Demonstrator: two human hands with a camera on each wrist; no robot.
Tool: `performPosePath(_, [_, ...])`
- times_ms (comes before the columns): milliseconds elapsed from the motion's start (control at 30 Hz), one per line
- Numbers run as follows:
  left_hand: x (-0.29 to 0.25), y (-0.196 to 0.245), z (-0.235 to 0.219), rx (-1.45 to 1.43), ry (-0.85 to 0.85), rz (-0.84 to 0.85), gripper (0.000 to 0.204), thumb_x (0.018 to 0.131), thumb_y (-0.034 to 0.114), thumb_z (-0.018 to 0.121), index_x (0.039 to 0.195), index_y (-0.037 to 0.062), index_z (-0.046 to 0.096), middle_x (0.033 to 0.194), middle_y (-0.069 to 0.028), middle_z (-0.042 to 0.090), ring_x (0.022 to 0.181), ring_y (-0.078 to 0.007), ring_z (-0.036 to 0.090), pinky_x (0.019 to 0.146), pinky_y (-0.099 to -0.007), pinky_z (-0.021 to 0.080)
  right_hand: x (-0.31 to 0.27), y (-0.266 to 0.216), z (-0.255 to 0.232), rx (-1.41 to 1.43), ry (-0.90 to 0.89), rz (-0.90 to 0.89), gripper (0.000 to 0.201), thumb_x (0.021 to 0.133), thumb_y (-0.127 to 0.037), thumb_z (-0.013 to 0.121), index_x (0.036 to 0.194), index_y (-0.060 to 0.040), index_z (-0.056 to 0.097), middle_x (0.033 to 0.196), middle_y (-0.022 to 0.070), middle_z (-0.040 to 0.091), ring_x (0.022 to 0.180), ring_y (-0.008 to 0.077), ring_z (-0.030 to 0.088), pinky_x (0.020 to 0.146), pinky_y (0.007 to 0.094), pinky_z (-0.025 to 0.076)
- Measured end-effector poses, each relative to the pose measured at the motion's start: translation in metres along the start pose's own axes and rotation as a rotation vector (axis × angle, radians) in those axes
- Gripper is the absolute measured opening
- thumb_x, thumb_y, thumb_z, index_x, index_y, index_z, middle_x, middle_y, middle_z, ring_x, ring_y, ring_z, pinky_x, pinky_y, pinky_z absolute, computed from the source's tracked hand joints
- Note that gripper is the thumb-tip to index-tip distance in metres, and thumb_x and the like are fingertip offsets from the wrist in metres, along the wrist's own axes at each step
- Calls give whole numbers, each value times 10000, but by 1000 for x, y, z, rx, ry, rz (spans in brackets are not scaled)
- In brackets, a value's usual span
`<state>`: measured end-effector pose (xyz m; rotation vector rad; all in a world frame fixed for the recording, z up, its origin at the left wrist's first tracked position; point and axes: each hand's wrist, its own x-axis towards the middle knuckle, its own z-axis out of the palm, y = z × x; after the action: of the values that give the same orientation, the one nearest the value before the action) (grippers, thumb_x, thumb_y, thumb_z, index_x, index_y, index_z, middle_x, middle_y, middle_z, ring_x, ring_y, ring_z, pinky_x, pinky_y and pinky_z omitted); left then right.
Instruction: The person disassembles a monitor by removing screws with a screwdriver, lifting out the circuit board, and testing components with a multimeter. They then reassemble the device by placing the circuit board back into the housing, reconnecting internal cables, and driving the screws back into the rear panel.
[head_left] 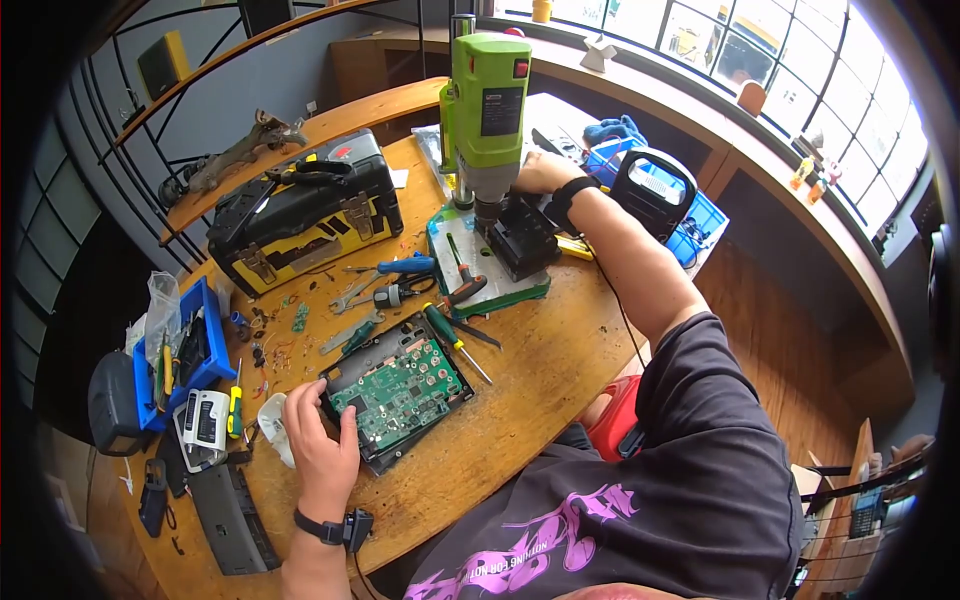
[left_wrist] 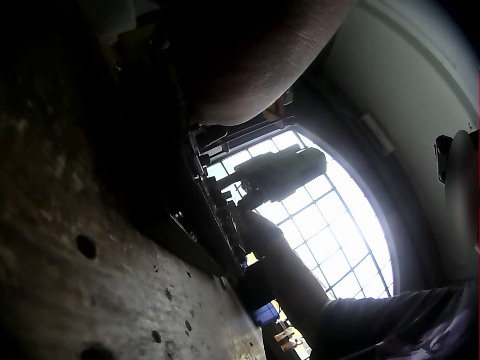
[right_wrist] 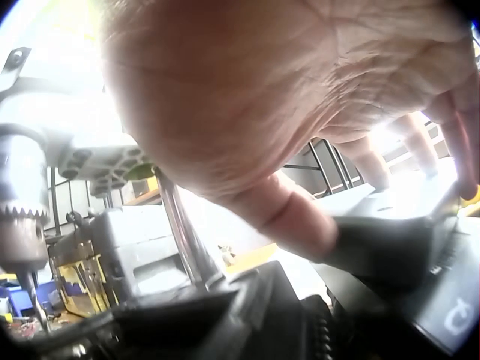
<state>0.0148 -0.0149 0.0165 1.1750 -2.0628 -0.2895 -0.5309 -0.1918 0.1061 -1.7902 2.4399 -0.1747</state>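
Note:
A green circuit board point(head_left: 400, 395) lies in a black casing point(head_left: 462, 398) on the table. At the casing's left edge is my left hand point(head_left: 322, 450), its thumb beside the board and its fingers round the corner. My right hand point(head_left: 545, 172) reaches behind the green drill press point(head_left: 492, 110), partly hidden by it in the head view. In the right wrist view its thumb and fingers hold a dark rectangular piece point(right_wrist: 386, 251), whose kind cannot be told. A black block point(head_left: 522, 238) sits on the drill press base point(head_left: 500, 292), under the right forearm.
Screwdrivers point(head_left: 458, 345), pliers point(head_left: 405, 265) and small scraps lie behind the casing. A black and yellow toolbox point(head_left: 300, 215) stands at the back left. Blue bins point(head_left: 205, 350) flank the table's left side. A black device with a handle point(head_left: 652, 190) stands right of the drill press.

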Motion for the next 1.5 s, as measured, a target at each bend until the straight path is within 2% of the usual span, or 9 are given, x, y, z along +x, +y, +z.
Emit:
performPosePath(33, [0, 0, 0, 1, 1, 1, 500, 994, 73, 803, 1444, -17, 606, 1428, -222, 594, 1331, -426, 585, 1166, -508, 481, 7, 2, -8, -44, -29, -36, 821, 970, -631, 678, 1480, 12, 702, 1432, 329, 730, 1359, 438, 713, 1185, 507, 546])
performPosePath(233, [1, 2, -1, -15, 6, 0, 507, 984, 52, 808, 1444, -18, 607, 1422, -216, 597, 1323, -413, 593, 1145, -493, 496, 67, 36, -34, -177, 73, 138, 707, 1020, -565, 648, 1452, -12, 735, 1417, 287, 756, 1321, 411, 741, 1142, 490, 573])
performPosePath(433, [1, 3, -2, -8, 9, -4, 503, 967, 34, 814, 1426, -18, 613, 1413, -214, 602, 1317, -412, 595, 1140, -491, 497, 105, 64, -28, -213, 95, 244, 601, 1069, -498, 617, 1423, -37, 768, 1401, 245, 782, 1283, 384, 768, 1099, 474, 601])
performPosePath(533, [4, 5, -3, -23, 7, -21, 501, 958, 29, 816, 1414, -20, 617, 1402, -216, 608, 1314, -413, 597, 1140, -495, 497, 124, 78, -13, -218, 136, 289, 535, 1052, -414, 674, 1429, -48, 774, 1415, 221, 785, 1293, 360, 768, 1102, 444, 600])
performPosePath(567, [3, 5, -3, -22, 5, -21, 502, 955, 26, 817, 1413, -21, 617, 1399, -217, 611, 1313, -414, 599, 1137, -496, 500, 126, 78, -17, -167, 58, 320, 514, 1007, -312, 748, 1453, -58, 768, 1453, 211, 770, 1335, 337, 752, 1119, 437, 592])
performPosePath(667, [5, 5, -3, -26, -1, -35, 503, 952, 23, 816, 1412, -22, 618, 1396, -220, 615, 1310, -416, 603, 1128, -496, 508, 127, 78, -16, -273, 12, 308, 519, 963, -228, 791, 1455, -65, 772, 1441, 196, 781, 1333, 327, 756, 1107, 437, 599])
performPosePath(900, [6, 4, -2, -35, -12, -67, 502, 940, 1, 822, 1401, -19, 622, 1389, -222, 625, 1293, -414, 615, 1118, -498, 516, 144, 97, -9, -337, -35, 334, 559, 986, -266, 784, 1496, -47, 712, 1459, 194, 768, 1379, 339, 727, 1139, 450, 578])
performPosePath(1233, [10, 5, -6, -36, -28, -124, 503, 929, -18, 822, 1393, -25, 627, 1383, -222, 633, 1306, -420, 622, 1149, -498, 513, 171, 119, 2, -118, 104, 465, 673, 954, -299, 826, 1543, -40, 627, 1505, 200, 735, 1433, 353, 690, 1188, 487, 540])
performPosePath(1500, [9, 5, -5, -34, -18, -138, 490, 944, -28, 810, 1398, -35, 627, 1408, -221, 616, 1294, -391, 631, 1093, -462, 552, 179, 110, -5, 124, 276, 551, 775, 928, -325, 859, 1580, -35, 558, 1543, 205, 708, 1476, 365, 660, 1227, 517, 509])
